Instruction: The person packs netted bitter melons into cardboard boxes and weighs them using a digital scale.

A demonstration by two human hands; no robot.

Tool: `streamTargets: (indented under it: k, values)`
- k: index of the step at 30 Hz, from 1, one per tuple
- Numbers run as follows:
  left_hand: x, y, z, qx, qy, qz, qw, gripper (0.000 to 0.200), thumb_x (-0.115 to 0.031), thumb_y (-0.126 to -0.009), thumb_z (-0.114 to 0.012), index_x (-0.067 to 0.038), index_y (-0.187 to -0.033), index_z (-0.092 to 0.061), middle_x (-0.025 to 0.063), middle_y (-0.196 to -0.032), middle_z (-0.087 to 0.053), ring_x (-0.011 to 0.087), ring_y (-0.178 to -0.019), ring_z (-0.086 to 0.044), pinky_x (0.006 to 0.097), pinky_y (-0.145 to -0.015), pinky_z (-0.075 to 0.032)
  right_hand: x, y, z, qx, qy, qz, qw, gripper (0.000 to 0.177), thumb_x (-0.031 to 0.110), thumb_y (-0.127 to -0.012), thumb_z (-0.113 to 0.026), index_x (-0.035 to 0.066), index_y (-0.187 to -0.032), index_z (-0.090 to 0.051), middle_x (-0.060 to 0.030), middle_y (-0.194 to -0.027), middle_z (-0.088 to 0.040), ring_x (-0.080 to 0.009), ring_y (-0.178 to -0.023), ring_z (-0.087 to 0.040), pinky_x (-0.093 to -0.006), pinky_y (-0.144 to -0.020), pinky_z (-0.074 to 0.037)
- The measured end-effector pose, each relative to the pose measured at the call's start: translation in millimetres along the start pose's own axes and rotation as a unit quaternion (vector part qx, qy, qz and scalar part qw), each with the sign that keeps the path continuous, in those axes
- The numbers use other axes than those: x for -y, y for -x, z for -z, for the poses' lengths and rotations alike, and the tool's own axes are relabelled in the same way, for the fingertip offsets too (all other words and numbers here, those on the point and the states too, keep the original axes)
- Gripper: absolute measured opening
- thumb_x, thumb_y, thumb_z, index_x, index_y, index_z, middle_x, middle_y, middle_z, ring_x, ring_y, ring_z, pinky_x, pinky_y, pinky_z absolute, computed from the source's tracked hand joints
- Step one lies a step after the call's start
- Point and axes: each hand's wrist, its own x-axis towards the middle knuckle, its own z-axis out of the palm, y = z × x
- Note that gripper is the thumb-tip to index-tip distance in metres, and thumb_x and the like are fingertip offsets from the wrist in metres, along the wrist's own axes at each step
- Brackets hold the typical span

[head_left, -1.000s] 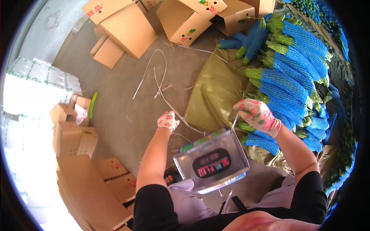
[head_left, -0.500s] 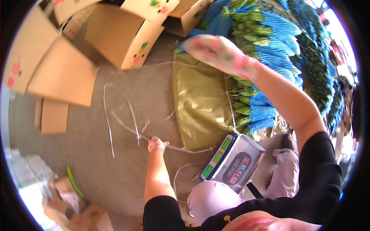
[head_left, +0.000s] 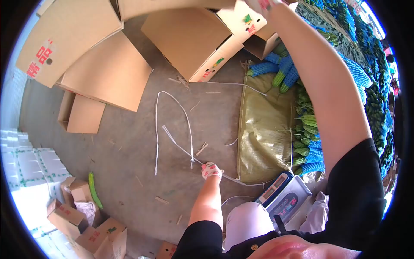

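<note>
My left hand (head_left: 211, 170), in a white glove with pink patches, is closed low over the floor, right over a white cord (head_left: 174, 140). Its fingers are curled, and I cannot make out whether the cord is in them. My right arm stretches up to the top edge of the view. There my gloved right hand (head_left: 262, 5) meets the end of a cardboard carton flap (head_left: 172, 5). The frame cuts off the fingers, so their grip is hidden. Beneath my right arm lie green bitter gourds (head_left: 308, 121), several in blue net sleeves (head_left: 312, 167).
Open cartons (head_left: 185, 39) stand at the top and left. An olive woven sack (head_left: 263, 142) lies flat beside a digital scale (head_left: 286, 198) near my knees. Lower left are small boxes (head_left: 69, 218), a long green vegetable (head_left: 93, 190) and white stacked packages (head_left: 41, 162).
My right hand has swung from above the sack up and forward to the cartons. The view has turned left. My left hand stays beside the cord. The scale's green displays no longer look lit.
</note>
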Motion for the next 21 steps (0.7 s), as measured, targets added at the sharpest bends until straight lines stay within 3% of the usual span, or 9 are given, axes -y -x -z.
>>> streamTargets:
  k: [1, 2, 4, 6, 7, 11, 15, 19, 21]
  values:
    - [-1.1, 2.7, 3.9, -0.001, 0.003, 0.002, 1.0, 0.08, -0.05, -0.061, -0.083, -0.001, -0.116, -0.051, 0.0168, -0.119, -0.056, 0.028, -0.108, -0.058, 0.0356, -0.086, -0.05, 31.8, 45.9, -15.1, -0.002, -0.136, -0.071, 0.988, 0.047, 0.026, -0.089, -0.062, -0.005, -0.123, -0.053, -0.0146, -0.13, -0.052, -0.0227, -0.121, -0.049, -0.0306, -0.101, -0.039]
    - [0.4, 3.8, 4.1, -0.001, 0.005, 0.001, 1.0, 0.08, -0.05, -0.061, -0.083, -0.001, -0.116, -0.051, 0.0168, -0.119, -0.056, 0.028, -0.108, -0.058, 0.0356, -0.086, -0.05, -85.9, 27.2, 13.6, 0.138, -0.313, 0.095, 0.935, 0.066, 0.031, -0.083, -0.068, -0.004, -0.133, -0.043, -0.019, -0.138, -0.044, -0.0276, -0.128, -0.043, -0.0335, -0.106, -0.035]
    - [0.0, 2.6, 2.5, -0.004, 0.016, -0.002, 1.0, 0.08, -0.05, -0.06, -0.083, -0.001, -0.115, -0.053, 0.0169, -0.12, -0.056, 0.0274, -0.108, -0.058, 0.0351, -0.086, -0.05, -4.5, 125.9, 9.4, 0.045, -0.041, -0.029, 0.998, 0.024, 0.013, -0.091, -0.06, 0.005, -0.114, -0.058, 0.001, -0.109, -0.06, -0.0081, -0.104, -0.056, -0.0255, -0.091, -0.045]
    - [2.6, -2.2, 2.2, 0.001, 0.004, -0.022, 1.0, 0.081, -0.051, -0.06, -0.083, -0.001, -0.116, -0.052, 0.0168, -0.12, -0.056, 0.0269, -0.108, -0.058, 0.0347, -0.086, -0.05, -0.1, 207.4, 41.2, 0.004, -0.197, -0.078, 0.977, 0.025, 0.013, -0.091, -0.061, 0.005, -0.114, -0.058, -0.0008, -0.11, -0.059, -0.01, -0.104, -0.055, -0.028, -0.094, -0.044]
    - [3.1, -5.1, -0.7, 0.01, -0.01, -0.038, 0.999, 0.082, -0.051, -0.06, -0.083, -0.001, -0.117, -0.052, 0.0167, -0.12, -0.056, 0.0265, -0.109, -0.058, 0.0342, -0.086, -0.05, 0.2, 243.5, 64.8, -0.063, -0.125, -0.129, 0.982, 0.033, 0.01, -0.089, -0.063, 0.005, -0.12, -0.056, -0.0023, -0.117, -0.059, -0.0098, -0.108, -0.054, -0.0269, -0.093, -0.043]
    - [-4.8, -5.5, 1.7, 0.013, 0.004, 0.03, 0.999, 0.077, -0.048, -0.06, -0.085, -0.008, -0.118, -0.053, 0.011, -0.119, -0.057, 0.0214, -0.108, -0.058, 0.0301, -0.085, -0.051, 75.4, 347.4, 138.8, -0.182, 0.017, -0.03, 0.983, 0.034, 0.011, -0.092, -0.057, 0.003, -0.125, -0.053, -0.0044, -0.116, -0.06, -0.0123, -0.107, -0.055, -0.0246, -0.091, -0.043]
    - [-3.0, -28.7, -18.6, 0.035, 0.061, 0.024, 0.997, 0.061, -0.043, -0.058, -0.087, -0.013, -0.106, -0.063, 0.006, -0.118, -0.059, 0.0198, -0.113, -0.056, 0.0287, -0.086, -0.051, 135.7, 378.9, 182.4, -0.22, 0.123, -0.018, 0.968, 0.035, 0.011, -0.092, -0.057, 0.003, -0.126, -0.051, -0.0049, -0.118, -0.059, -0.0123, -0.108, -0.054, -0.0245, -0.092, -0.043]
    - [-0.7, -5.5, -3.7, -0.025, -0.022, -0.019, 0.999, 0.07, -0.043, -0.06, -0.086, -0.014, -0.116, -0.056, 0.0038, -0.119, -0.06, 0.0163, -0.107, -0.06, 0.026, -0.083, -0.052, 147.0, 352.5, 186.7, -0.22, 0.194, -0.034, 0.955, 0.037, 0.011, -0.092, -0.057, 0.003, -0.127, -0.05, -0.0053, -0.12, -0.058, -0.0124, -0.109, -0.054, -0.0245, -0.092, -0.043]
    - [1.5, -21.8, -17.9, -0.005, 0.059, 0.029, 0.998, 0.07, -0.044, -0.061, -0.085, -0.015, -0.116, -0.054, 0.003, -0.12, -0.059, 0.0152, -0.107, -0.06, 0.0259, -0.083, -0.052, 140.0, 345.1, 181.9, -0.211, 0.211, -0.048, 0.953, 0.038, 0.011, -0.092, -0.057, 0.003, -0.128, -0.049, -0.0056, -0.121, -0.057, -0.0124, -0.109, -0.053, -0.0244, -0.092, -0.043]
